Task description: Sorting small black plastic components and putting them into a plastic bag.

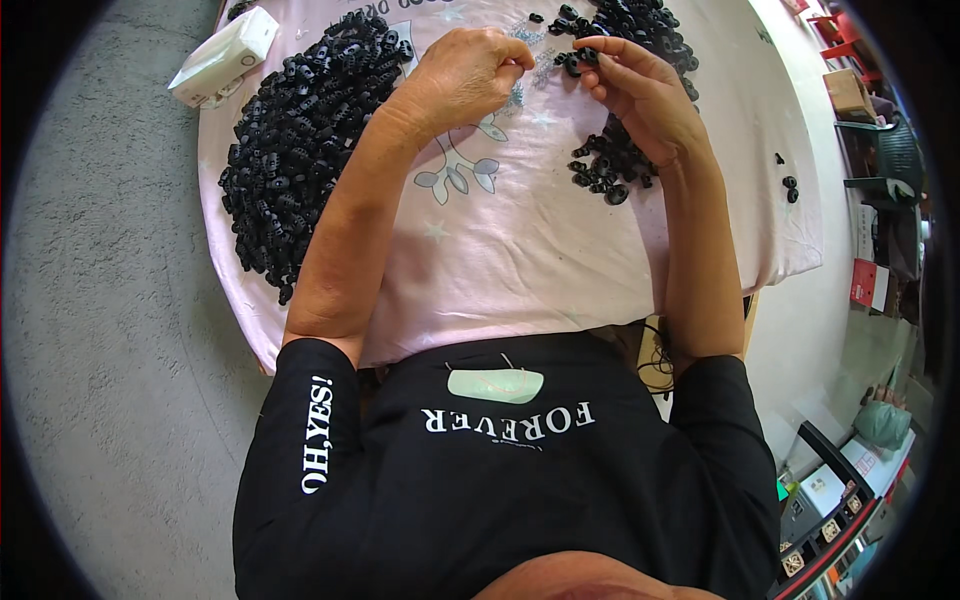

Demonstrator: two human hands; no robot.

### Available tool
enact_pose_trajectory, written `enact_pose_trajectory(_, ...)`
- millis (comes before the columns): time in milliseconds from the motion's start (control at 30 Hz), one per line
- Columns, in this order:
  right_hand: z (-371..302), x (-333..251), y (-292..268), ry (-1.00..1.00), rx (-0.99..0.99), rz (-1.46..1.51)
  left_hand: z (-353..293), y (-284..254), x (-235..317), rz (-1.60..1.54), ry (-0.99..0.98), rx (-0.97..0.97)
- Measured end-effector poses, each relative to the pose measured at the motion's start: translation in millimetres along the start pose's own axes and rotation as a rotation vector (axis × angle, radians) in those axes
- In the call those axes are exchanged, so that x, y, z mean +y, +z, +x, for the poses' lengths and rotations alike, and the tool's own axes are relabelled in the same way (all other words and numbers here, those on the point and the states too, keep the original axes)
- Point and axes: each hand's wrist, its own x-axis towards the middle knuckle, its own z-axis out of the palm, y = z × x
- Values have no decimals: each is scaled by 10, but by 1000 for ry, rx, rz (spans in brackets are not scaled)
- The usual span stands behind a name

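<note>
My left hand [468,75] is closed in a pinch above the middle of the table; whatever is between its fingertips is too small or hidden to make out. My right hand [648,95] grips a small black plastic piece [580,63] with rounded ends, which looks like a cord lock part, between thumb and fingers. Small silvery metal bits [545,70], perhaps springs, lie scattered between the hands. Left of my left forearm spreads a large heap of black plastic parts [300,150]. Another heap of black pieces [645,25] lies beyond my right hand, with a smaller cluster [605,165] below it.
A pale pink printed cloth [500,270] covers the table. At its far left edge sits a white box-shaped pack [225,55]. A few loose black pieces [791,188] lie near the right edge. Shelves, boxes and a red stool [840,35] stand on the floor to the right.
</note>
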Motion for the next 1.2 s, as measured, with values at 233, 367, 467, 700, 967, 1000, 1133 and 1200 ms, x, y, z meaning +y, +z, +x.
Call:
enact_pose_trajectory(233,41,16,-105,-19,37,32,12,154,99,-15,-34,26)
enact_pose_trajectory(367,54,49,-145,-97,167,-38,-1,216,161,49,-72,66)
enact_pose_trajectory(467,51,47,-146,-164,208,-112,-14,220,176,101,-118,69)
enact_pose_trajectory(700,24,42,-56,-161,222,-192,-14,368,135,152,-86,124)
enact_pose_trajectory(967,18,64,23,-85,147,-177,21,229,176,92,-95,107)
enact_pose_trajectory(1000,10,56,34,-85,147,-177,43,219,167,92,-95,107)
enact_pose_trajectory(1133,6,51,44,-61,108,-175,78,113,224,-117,-92,191)
enact_pose_trajectory(1200,2,58,23,-61,92,-158,83,45,339,-224,-62,232)
